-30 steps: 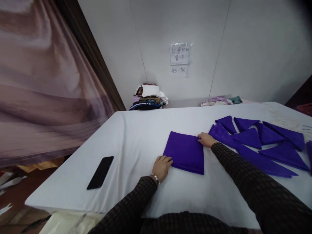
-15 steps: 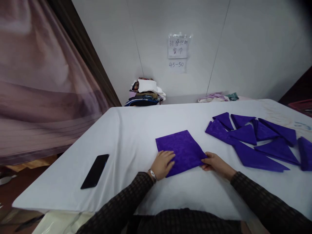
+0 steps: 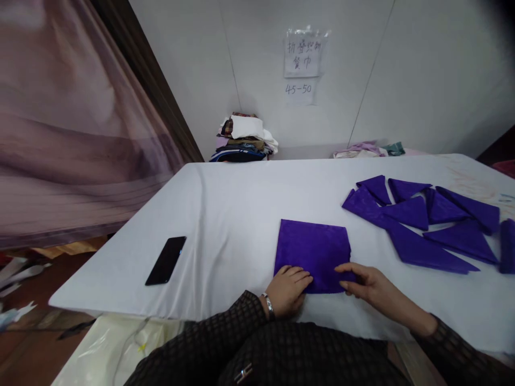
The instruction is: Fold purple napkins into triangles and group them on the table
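A folded purple cloth napkin (image 3: 311, 246) lies nearly square to me on the white-covered table. My left hand (image 3: 288, 289) rests flat on its lower left corner, fingers stretched out, a silver bracelet at the wrist. At the lower right corner is my right hand (image 3: 366, 287); its thumb and index fingertip touch the cloth with a gap between them, and purple fabric shows in that gap. The right edge of the napkin is slightly uneven. Other folded purple napkins (image 3: 406, 212) lie in a loose group to the right, several of them triangular.
A black phone (image 3: 166, 261) lies on the left part of the white tablecloth (image 3: 241, 203). Behind the table are a stack of folded clothes (image 3: 243, 139) and more cloth (image 3: 362, 149). Handwritten sheets (image 3: 302, 56) hang on the wall. A pinkish curtain (image 3: 72, 118) hangs at the left.
The napkin has turned and come nearer to me, its edges now almost straight to the table. My right thumb and finger have parted from their pinch. The camera view has shifted.
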{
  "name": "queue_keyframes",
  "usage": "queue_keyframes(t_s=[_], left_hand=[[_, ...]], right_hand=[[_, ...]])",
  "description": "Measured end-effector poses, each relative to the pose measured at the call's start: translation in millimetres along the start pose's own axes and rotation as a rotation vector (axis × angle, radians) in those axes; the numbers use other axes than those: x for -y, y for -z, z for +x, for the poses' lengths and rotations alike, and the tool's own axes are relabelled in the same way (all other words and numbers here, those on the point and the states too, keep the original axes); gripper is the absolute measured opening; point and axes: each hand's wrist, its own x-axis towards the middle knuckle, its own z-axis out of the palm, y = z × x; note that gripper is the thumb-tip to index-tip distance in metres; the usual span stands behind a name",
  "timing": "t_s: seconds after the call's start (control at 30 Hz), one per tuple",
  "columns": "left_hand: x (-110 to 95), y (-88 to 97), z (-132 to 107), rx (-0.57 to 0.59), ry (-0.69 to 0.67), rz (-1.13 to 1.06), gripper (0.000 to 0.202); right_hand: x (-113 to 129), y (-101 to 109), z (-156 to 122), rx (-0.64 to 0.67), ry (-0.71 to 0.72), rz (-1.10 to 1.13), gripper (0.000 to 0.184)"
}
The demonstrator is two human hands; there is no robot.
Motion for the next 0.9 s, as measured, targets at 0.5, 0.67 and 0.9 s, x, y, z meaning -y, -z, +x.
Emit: queue_keyframes(t_s=[0.5,0.67,0.9], left_hand=[[-4,6.0,-26,-0.220,0.551,-0.149,0.072],[6,9.9,-32,-0.287,0.577,-0.188,0.066],[13,9.1,-31,-0.305,0.656,-0.261,0.062]], right_hand=[[52,-33,179,0.524,-0.231,0.207,0.032],[37,-38,181,0.388,-0.221,0.223,0.033],[36,-53,187,0.146,-0.193,0.021,0.014]])
